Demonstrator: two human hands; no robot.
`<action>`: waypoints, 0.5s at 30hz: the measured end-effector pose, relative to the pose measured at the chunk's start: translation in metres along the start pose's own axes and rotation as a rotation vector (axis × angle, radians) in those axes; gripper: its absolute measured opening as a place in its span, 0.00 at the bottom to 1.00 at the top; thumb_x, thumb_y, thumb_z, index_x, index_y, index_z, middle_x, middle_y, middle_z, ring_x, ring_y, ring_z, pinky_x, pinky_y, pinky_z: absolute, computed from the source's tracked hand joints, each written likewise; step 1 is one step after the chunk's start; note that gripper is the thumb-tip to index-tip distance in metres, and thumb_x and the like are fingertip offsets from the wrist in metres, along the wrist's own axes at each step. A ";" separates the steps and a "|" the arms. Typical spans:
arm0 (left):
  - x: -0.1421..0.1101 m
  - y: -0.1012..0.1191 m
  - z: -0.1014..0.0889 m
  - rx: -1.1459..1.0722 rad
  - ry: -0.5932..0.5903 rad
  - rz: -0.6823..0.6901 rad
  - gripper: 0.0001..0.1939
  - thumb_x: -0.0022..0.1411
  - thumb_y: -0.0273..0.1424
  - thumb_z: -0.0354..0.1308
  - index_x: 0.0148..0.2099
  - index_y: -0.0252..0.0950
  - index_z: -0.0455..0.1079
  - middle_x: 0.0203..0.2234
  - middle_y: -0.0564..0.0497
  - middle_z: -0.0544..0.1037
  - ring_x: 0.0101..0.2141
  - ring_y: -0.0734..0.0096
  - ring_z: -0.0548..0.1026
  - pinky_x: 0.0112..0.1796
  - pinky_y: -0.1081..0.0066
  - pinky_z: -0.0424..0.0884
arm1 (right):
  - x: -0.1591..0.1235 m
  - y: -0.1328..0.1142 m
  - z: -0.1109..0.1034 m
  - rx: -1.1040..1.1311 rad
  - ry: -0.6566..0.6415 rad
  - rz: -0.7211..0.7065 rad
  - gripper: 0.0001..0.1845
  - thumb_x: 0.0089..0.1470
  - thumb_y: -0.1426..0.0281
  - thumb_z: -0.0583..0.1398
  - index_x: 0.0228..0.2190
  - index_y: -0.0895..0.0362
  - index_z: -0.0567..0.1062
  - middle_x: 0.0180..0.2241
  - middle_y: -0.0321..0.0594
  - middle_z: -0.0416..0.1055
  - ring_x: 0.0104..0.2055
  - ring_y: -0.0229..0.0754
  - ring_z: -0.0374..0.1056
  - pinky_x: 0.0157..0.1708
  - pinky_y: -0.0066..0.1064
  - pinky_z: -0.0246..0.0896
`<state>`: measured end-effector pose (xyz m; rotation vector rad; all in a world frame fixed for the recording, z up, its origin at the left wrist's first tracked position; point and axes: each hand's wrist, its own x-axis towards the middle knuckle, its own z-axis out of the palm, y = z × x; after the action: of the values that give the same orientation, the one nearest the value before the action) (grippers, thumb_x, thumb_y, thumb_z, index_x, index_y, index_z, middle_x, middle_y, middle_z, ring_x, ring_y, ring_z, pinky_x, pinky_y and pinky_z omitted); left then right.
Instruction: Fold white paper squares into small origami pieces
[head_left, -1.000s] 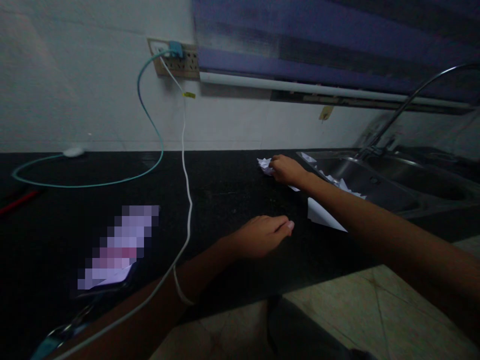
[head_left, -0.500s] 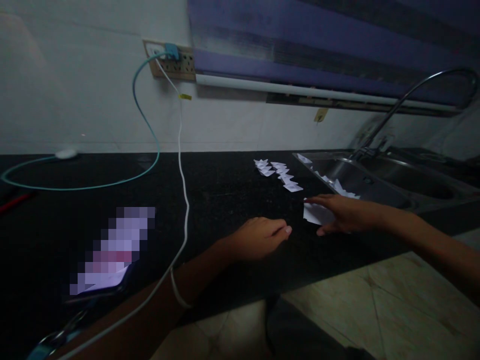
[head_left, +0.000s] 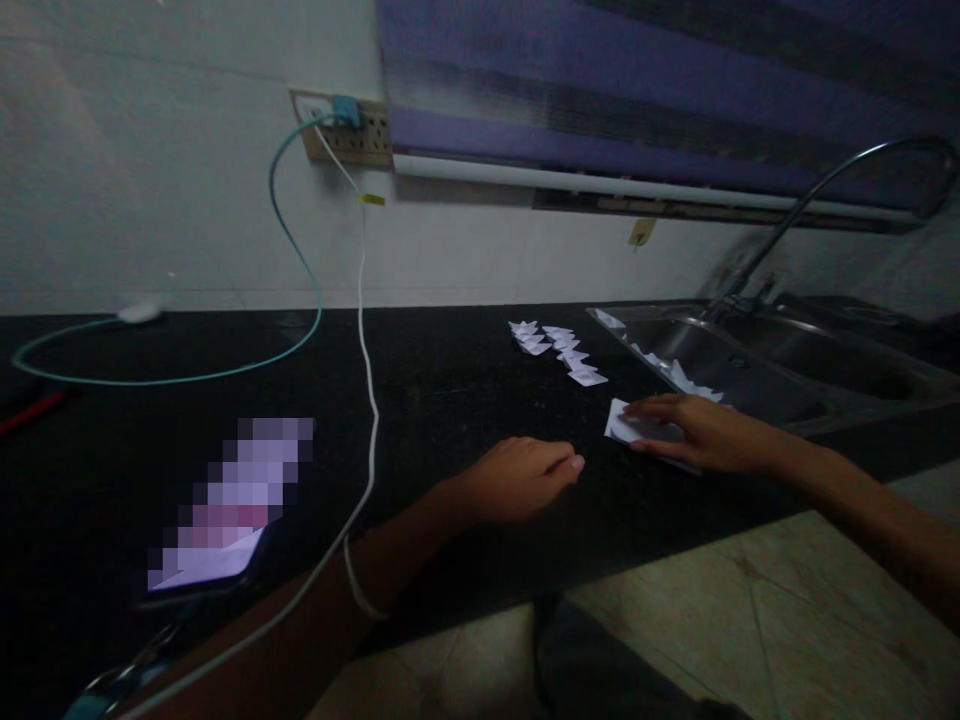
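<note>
White folded papers (head_left: 681,377) line the sink's (head_left: 694,342) left rim; I cannot tell whether any lie inside. On the sink's near left, a white sheet's (head_left: 628,427) long axis slants roughly along that rim. Over it, the right hand's (head_left: 705,432) thumb and fingers stand narrowly apart, grip unclear; the left hand's (head_left: 517,480) fingers curl together, contents hidden.

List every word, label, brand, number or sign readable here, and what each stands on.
None can be read.
Phone screen: pixelated, nothing legible.
Yellow tag on the white cable: too small and blurred to tell whether it bears print.
White paper under the right hand: no writing that I can make out.
</note>
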<state>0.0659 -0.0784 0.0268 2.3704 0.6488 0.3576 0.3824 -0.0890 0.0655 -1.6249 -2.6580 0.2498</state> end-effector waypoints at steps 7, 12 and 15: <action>0.000 -0.001 0.001 0.016 0.011 0.016 0.20 0.75 0.40 0.41 0.39 0.38 0.70 0.34 0.50 0.78 0.38 0.67 0.76 0.41 0.67 0.67 | -0.001 0.010 0.002 0.015 0.007 -0.034 0.26 0.60 0.53 0.60 0.53 0.54 0.78 0.54 0.48 0.76 0.55 0.55 0.74 0.56 0.51 0.70; 0.000 -0.001 0.000 -0.004 0.006 0.025 0.20 0.76 0.39 0.41 0.39 0.38 0.70 0.35 0.50 0.79 0.39 0.68 0.76 0.42 0.67 0.67 | -0.002 0.011 0.001 0.048 0.029 -0.042 0.24 0.59 0.54 0.61 0.52 0.52 0.79 0.54 0.47 0.76 0.55 0.55 0.74 0.56 0.52 0.70; 0.000 0.000 0.000 0.012 0.004 0.026 0.20 0.76 0.39 0.41 0.38 0.37 0.70 0.34 0.50 0.79 0.37 0.68 0.76 0.41 0.68 0.67 | -0.003 0.009 0.001 0.032 0.016 -0.038 0.24 0.60 0.54 0.60 0.52 0.53 0.79 0.54 0.47 0.76 0.56 0.55 0.74 0.57 0.51 0.70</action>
<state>0.0655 -0.0784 0.0269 2.3918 0.6237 0.3713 0.3915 -0.0876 0.0635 -1.5584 -2.6561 0.2755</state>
